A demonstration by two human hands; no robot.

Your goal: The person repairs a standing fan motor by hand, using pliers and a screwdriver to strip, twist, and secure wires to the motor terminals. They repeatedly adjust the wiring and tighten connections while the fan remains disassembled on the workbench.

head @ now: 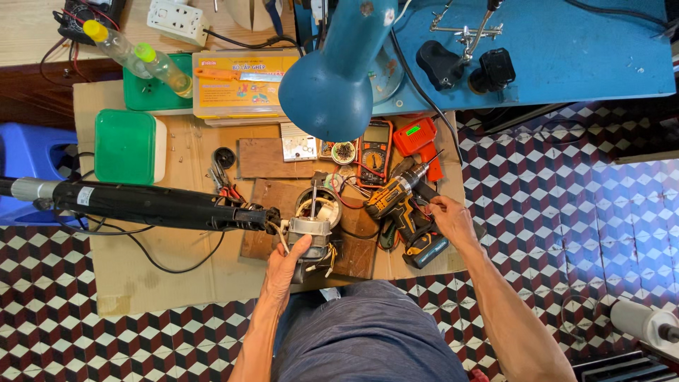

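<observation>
Here, at the far left, a blue plastic stool point(28, 166) stands on the patterned tile floor point(566, 212), and a long black pole point(141, 205) reaches from it across a sheet of cardboard point(127, 265) toward the middle. Above the pole lie 2 green-lidded boxes point(126, 146), 1 near the pole and 1 further back, with 2 clear bottles point(138, 56) resting across the back one, 1 capped yellow and 1 capped green. Just right of them sits a flat yellow-orange package point(244, 83) with small pictures on its label, and behind it a white power strip point(177, 20).

The left hand point(290, 263) is clasped around a grey fan motor point(309, 230) at the pole's end; the motor sits on a wooden board point(279, 201) on the cardboard, its shaft pointing up. Red pliers point(225, 185) lie just left of it. A blue lamp shade point(329, 88) hangs overhead and hides part of the things behind.

Further right are 1 multimeter point(373, 152), 1 orange tool point(417, 141) and a yellow-black cordless drill point(403, 205). The right hand point(453, 221) grips the drill's rear, beside the battery. A blue tabletop point(566, 49) at the top right carries 2 black blocks point(467, 67) and a metal clamp stand point(467, 30). 1 white roll point(640, 322) sits at the lower right.
</observation>
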